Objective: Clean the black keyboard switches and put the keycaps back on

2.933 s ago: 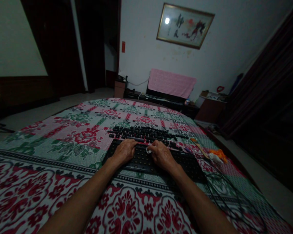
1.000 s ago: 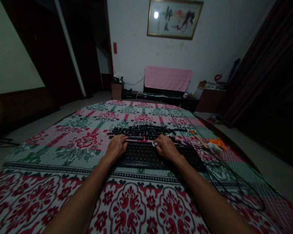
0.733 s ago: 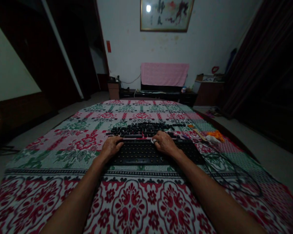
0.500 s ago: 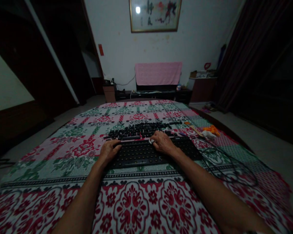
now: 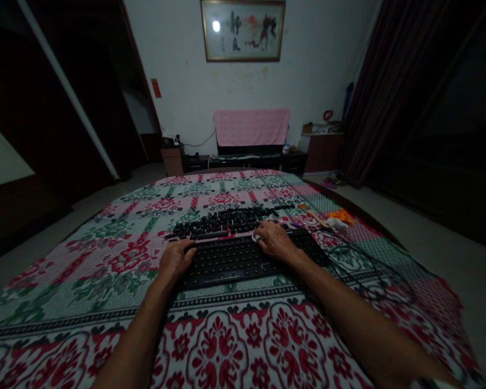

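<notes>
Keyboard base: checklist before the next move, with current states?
1. Left hand at the left end of the keyboard base: ok.
2. White wad in the right hand, at the far edge: ok.
3. Loose keycaps off the base, beyond its far edge: ok.
4. Cable tidied: not ok, loops spread on the bedspread.
5. Base clean between posts: cannot tell, too dark.
</notes>
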Motion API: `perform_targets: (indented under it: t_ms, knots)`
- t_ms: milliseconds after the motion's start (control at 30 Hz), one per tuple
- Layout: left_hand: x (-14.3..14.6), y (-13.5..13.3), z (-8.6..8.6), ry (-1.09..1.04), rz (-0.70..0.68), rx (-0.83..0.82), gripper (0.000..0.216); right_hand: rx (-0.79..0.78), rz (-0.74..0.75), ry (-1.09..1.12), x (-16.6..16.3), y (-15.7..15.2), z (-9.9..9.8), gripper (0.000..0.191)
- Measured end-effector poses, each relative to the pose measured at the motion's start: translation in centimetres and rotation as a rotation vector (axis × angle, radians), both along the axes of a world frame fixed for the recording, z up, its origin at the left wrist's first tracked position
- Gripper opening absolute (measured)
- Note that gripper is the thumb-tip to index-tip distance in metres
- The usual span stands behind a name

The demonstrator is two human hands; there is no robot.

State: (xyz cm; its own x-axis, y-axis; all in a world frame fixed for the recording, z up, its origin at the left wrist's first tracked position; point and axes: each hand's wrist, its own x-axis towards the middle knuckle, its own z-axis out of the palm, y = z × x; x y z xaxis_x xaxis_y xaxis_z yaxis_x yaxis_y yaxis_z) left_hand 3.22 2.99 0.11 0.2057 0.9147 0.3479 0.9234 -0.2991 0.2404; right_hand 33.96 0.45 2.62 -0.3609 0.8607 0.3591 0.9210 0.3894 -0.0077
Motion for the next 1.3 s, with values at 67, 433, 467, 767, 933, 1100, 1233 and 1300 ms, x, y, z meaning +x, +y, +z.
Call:
perform_targets:
  t_ms: [67, 433, 467, 767, 933, 1100, 1233, 1300]
  knots:
    - [0.4, -0.3, 0.3, 0.044, 0.018, 0.002, 0.033, 0.016, 0.041, 0.002, -0.6, -0.1, 0.0, 0.023]
    - [1.6, -0.8, 0.1, 0.168, 0.062, 0.025, 0.033, 0.002, -0.047, -0.049, -1.1, -0.4, 0.3, 0.020]
    - [1.7, -0.8, 0.1, 0.166, 0.066, 0.031, 0.033, -0.006, -0.062, -0.049, -0.9, -0.4, 0.4, 0.019]
    - [1.7, -0.7, 0.1, 0.145, 0.060, 0.012, 0.029, 0.025, 0.064, -0.004, -1.8, -0.3, 0.1, 0.026]
    - [1.7, -0.8, -0.1, 0.131, 0.056, 0.026, 0.030, -0.005, 0.017, -0.019, -1.6, -0.2, 0.1, 0.025]
    - [1.7, -0.9, 0.1, 0.156, 0.054, 0.026, 0.030, -0.001, -0.045, -0.010, -0.6, -0.4, 0.3, 0.022]
    - [1.7, -0.9, 0.1, 0.165, 0.053, 0.020, 0.030, 0.034, 0.029, 0.025, -1.2, -0.4, 0.1, 0.023]
    - [1.7, -0.9, 0.0, 0.168, 0.060, 0.034, 0.031, 0.043, 0.079, 0.038, -1.7, -0.4, -0.1, 0.024]
